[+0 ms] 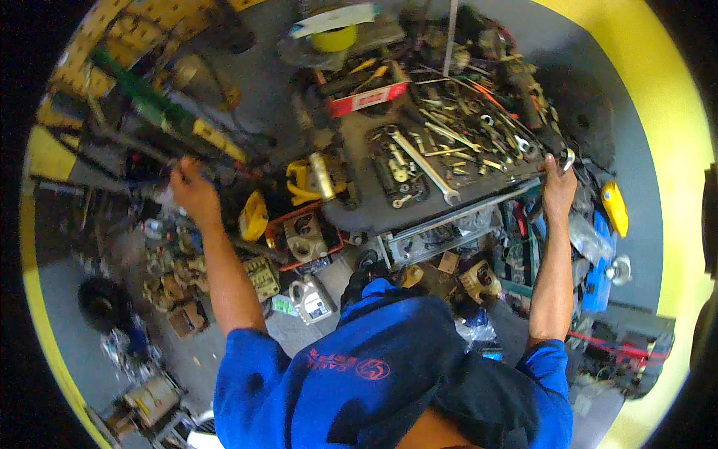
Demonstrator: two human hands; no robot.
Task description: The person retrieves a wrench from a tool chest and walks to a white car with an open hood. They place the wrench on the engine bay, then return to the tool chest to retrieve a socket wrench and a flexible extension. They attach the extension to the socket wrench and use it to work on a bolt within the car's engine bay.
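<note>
My left hand (196, 196) is raised at the left, its fingers curled beside the dark bars below a long green metal arm (149, 101). Blur hides what, if anything, is between those fingers. My right hand (559, 187) is closed on a wrench (569, 159), whose shiny curved end sticks out above the fingers. That hand is at the right edge of a dark workbench (359, 215). On the bench lie a long combination wrench (425, 163), a dark tray of sockets (400, 166) and a pile of loose wrenches and small tools (464, 142).
A red-edged box (370, 99) of tools stands on the bench. Below its front edge is a metal drawer frame (456, 224). Yellow bottles (254, 215), a grey jug (311, 301) and metal parts (176, 280) crowd the left. A blue container (596, 280) stands at the right.
</note>
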